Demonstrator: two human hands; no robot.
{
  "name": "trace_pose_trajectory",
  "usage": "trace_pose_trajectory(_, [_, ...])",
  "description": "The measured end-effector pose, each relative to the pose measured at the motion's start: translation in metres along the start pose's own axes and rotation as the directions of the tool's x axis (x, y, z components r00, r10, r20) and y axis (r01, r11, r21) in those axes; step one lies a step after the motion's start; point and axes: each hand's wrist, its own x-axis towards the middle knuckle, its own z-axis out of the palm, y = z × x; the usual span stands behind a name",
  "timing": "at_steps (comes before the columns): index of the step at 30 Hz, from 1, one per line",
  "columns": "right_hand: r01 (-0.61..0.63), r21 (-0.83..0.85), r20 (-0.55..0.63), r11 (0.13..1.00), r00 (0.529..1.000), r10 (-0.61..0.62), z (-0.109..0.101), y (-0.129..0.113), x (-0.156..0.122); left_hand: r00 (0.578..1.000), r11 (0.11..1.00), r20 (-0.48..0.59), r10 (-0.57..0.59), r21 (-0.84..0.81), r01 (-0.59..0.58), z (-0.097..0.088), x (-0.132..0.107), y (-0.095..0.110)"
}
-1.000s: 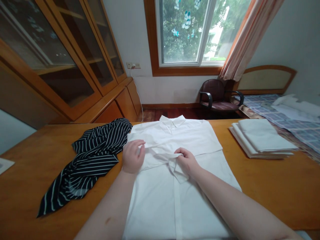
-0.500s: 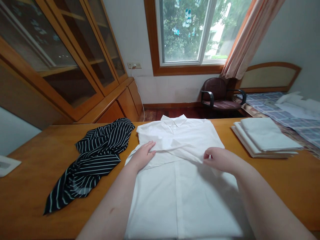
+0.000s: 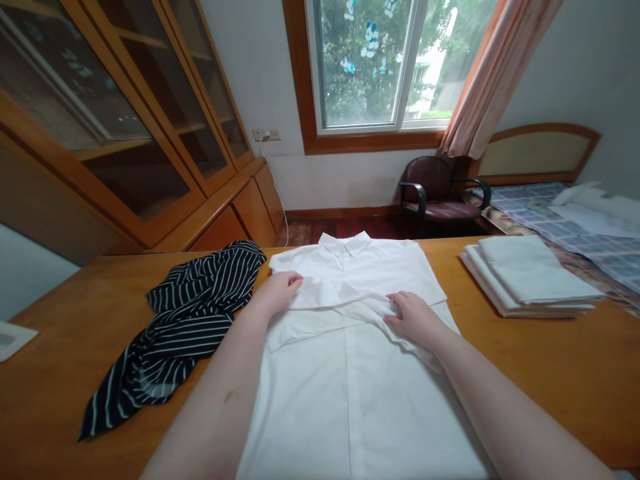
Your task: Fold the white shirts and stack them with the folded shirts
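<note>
A white shirt [image 3: 320, 393] lies spread on the table with its collar at the far end. Its sleeves are folded in across the chest, leaving creased layers there. My left hand [image 3: 280, 293] is at the left side of the chest, fingers curled and pinching the sleeve fabric. On the right, my right hand [image 3: 415, 319] rests on the folded sleeve, its fingers stretched out and the thumb apart from them. Left of the shirt, a black-and-white striped cloth [image 3: 185, 327] lies in a loose heap, touched by neither hand.
A stack of folded white cloths [image 3: 535, 277] sits at the right on the wooden table [image 3: 540, 373]. Beyond the table are a brown armchair [image 3: 437, 190], a bed [image 3: 580, 213] and a window [image 3: 370, 67]. A glass-door cabinet [image 3: 165, 120] stands at the left.
My left hand has gone from lying flat to pinching the fabric, a little farther up. My right hand has moved left and opened from a pinch onto the sleeve.
</note>
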Motion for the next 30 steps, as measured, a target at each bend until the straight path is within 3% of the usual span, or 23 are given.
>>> trace_pose_trajectory(3, [-0.01,0.042,-0.024,0.999,1.0,0.011,0.0,0.0,0.001,0.966,0.991,-0.236,-0.106,0.06,0.123,-0.01,0.028,-0.013])
trace_pose_trajectory(5, [-0.016,0.093,-0.03,0.996,0.999,0.019,0.0,0.0,0.002,0.907,0.96,-0.357,-0.223,0.081,0.267,-0.007,0.039,-0.024])
trace_pose_trajectory(7, [0.001,0.138,-0.034,0.99,0.999,0.004,-0.001,0.001,0.002,0.847,0.931,-0.446,-0.291,0.071,0.358,0.001,0.044,-0.033])
trace_pose_trajectory(9, [0.032,0.157,-0.049,0.987,0.998,-0.024,-0.002,0.001,0.001,0.825,0.925,-0.463,-0.323,0.028,0.378,0.01,0.044,-0.04])
trace_pose_trajectory(14, [0.104,0.12,-0.068,0.987,0.993,-0.096,-0.005,-0.003,-0.002,0.835,0.913,-0.379,-0.398,-0.076,0.401,0.017,0.047,-0.047])
trace_pose_trajectory(21, [0.268,0.165,0.002,0.949,0.962,-0.272,-0.01,-0.006,-0.009,0.825,0.956,-0.504,-0.254,-0.001,0.294,0.018,0.054,-0.055])
trace_pose_trajectory(23, [0.281,0.151,0.034,0.948,0.957,-0.289,-0.012,-0.007,-0.011,0.852,0.977,-0.497,-0.163,0.036,0.208,0.019,0.056,-0.056])
trace_pose_trajectory(26, [0.273,0.129,0.079,0.953,0.955,-0.284,-0.014,-0.009,-0.012,0.916,0.99,-0.396,-0.057,0.095,0.102,0.021,0.057,-0.057])
trace_pose_trajectory(30, [0.25,0.13,0.108,0.96,0.959,-0.264,-0.015,-0.013,-0.011,0.925,0.972,-0.366,-0.103,0.16,0.172,0.02,0.058,-0.054])
